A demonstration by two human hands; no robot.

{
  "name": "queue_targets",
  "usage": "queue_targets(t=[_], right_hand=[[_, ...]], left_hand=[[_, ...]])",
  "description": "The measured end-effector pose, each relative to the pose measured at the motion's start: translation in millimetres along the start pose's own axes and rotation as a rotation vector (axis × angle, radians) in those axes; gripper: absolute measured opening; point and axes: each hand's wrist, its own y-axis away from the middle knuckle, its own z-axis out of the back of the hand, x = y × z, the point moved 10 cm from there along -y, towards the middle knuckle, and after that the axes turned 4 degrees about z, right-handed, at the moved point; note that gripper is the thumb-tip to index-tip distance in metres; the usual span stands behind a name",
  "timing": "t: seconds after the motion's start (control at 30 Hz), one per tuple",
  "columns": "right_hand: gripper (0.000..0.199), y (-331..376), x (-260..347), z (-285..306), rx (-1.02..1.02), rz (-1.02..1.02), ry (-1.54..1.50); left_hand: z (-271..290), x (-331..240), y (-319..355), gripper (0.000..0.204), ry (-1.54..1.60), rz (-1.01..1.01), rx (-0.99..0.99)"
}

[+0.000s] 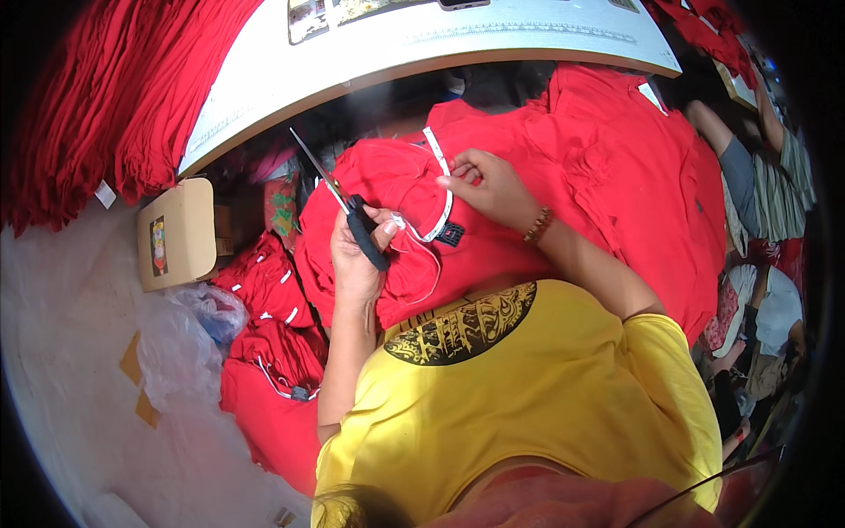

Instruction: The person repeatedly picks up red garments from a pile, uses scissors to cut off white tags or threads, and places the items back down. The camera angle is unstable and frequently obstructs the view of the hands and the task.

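Two hands busy: left hand (356, 255) fingers closed around black-handled scissors (343, 207), right hand (488, 185) fingers pinching the white neck tape (437, 189) of a soft, limp, likely light red shirt (493, 238) on the lap, best gripped at the collar.

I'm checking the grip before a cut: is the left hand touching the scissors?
Touching. The head view shows the left hand wrapped around the black handle of the scissors, thumb pressed on it, blades pointing up and away over the red shirt.
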Motion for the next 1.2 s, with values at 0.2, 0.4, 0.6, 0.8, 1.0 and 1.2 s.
queue_targets(t=[0.2, 0.4, 0.6, 0.8, 1.0, 1.2], right_hand=[[0.011, -14, 17, -59, 0.219, -0.177, -0.628], [0.014, 7, 82, -68, 0.261, 0.001, -0.46], [0.017, 17, 122, -52, 0.193, 0.39, -0.213], [0.025, 24, 136, -52, 0.285, 0.522, -0.24], [0.03, 30, 143, -51, 0.332, 0.563, -0.236], [0.028, 28, 128, -56, 0.393, 0.484, -0.416]], left_hand=[[7, 3, 4, 0.031, 0.337, 0.1, -0.061], [10, 0, 12, 0.031, 0.268, 0.037, -0.102], [19, -8, 24, 0.035, 0.265, -0.134, -0.12], [12, -38, 39, 0.025, -0.055, -0.39, -0.067], [10, -45, 50, 0.036, -0.192, -0.499, -0.1], [9, -42, 45, 0.042, 0.028, -0.38, -0.127]])
